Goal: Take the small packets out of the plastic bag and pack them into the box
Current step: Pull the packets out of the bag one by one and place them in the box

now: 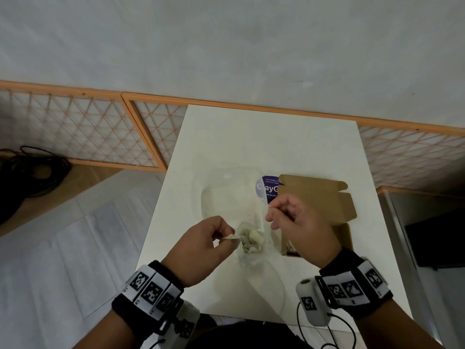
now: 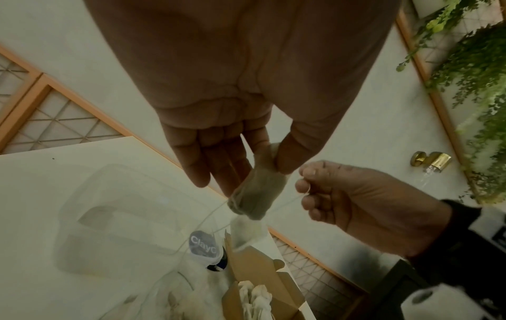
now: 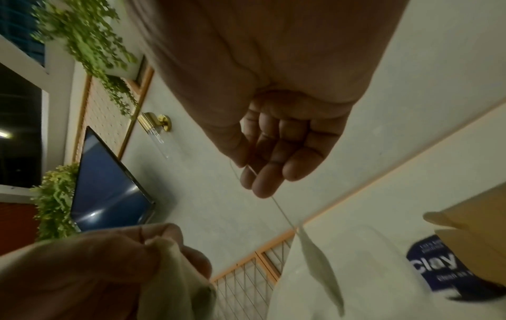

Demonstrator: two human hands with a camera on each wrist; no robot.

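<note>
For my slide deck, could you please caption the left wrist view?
Left hand pinches a tea bag while right hand pulls its string.

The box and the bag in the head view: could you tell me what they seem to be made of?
The box looks like plain brown cardboard, matte, with die-cut folded flaps. The plastic bag seems a thin clear film, glossy, since the white table shows through it. The small packets look like soft off-white paper or mesh, probably tea bags.
</note>
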